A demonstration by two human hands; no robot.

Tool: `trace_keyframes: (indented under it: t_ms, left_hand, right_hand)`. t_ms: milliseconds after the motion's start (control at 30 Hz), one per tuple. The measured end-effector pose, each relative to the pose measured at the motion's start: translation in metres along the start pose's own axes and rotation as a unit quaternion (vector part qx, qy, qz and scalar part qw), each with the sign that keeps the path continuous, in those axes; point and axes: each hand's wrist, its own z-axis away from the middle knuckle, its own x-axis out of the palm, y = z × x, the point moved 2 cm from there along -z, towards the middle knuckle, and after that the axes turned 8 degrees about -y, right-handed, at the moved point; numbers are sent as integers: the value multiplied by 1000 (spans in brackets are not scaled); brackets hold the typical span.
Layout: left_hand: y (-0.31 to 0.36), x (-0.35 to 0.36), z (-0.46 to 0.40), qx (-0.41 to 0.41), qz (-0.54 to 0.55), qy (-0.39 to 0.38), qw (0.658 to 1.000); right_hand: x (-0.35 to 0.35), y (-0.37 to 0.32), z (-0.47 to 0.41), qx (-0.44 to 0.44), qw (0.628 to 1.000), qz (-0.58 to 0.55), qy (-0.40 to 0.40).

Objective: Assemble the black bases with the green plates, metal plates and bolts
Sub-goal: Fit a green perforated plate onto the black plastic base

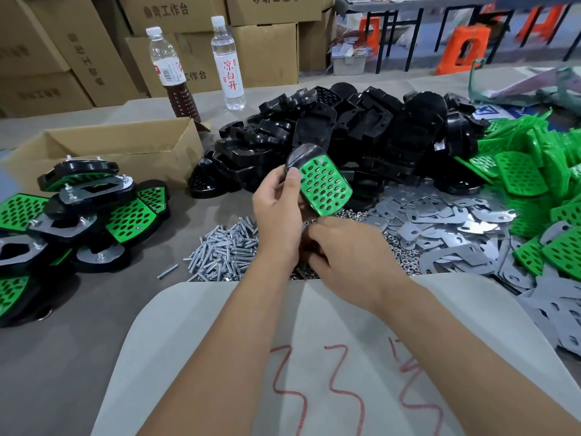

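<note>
The left hand (276,202) is pinching a black base (303,155) with its green plate (325,187); the right hand (339,247), fingers curled and hidden, is probably picking a bolt, at 7 o'clock from the bolts (223,250).

Bright, even indoor light; soft shadows. Wide-angle bending at edges. Background top right motion-blurred; centre fairly sharp.

Glossy black plastic bases (345,127); shiny metal bolts (220,250).

A factory packing workshop: stacked cartons (78,48) behind a surface (63,341) heaped with black bases (361,130), bolts (226,250) and metal plates (440,228).
</note>
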Motion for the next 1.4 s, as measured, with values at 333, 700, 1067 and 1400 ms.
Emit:
trace_keyframes:
  t_ms: [333, 700, 1067, 1400]
  left_hand:
    - [-2, 0, 0, -37, 41, 30, 998]
    - [-3, 5, 3, -42, 77, -48, 995]
    - [-8, 10, 9, -26, 0, -107, 994]
    - [-7, 8, 10, -32, -1, -93, 995]
  right_hand:
    - [-10, 20, 4, 19, 996, -60, -55]
    - [-14, 56, 6, 48, 909, -286, 299]
    - [-9, 63, 5, 94, 869, -404, 269]
    - [-10, 66, 5, 105, 896, -372, 220]
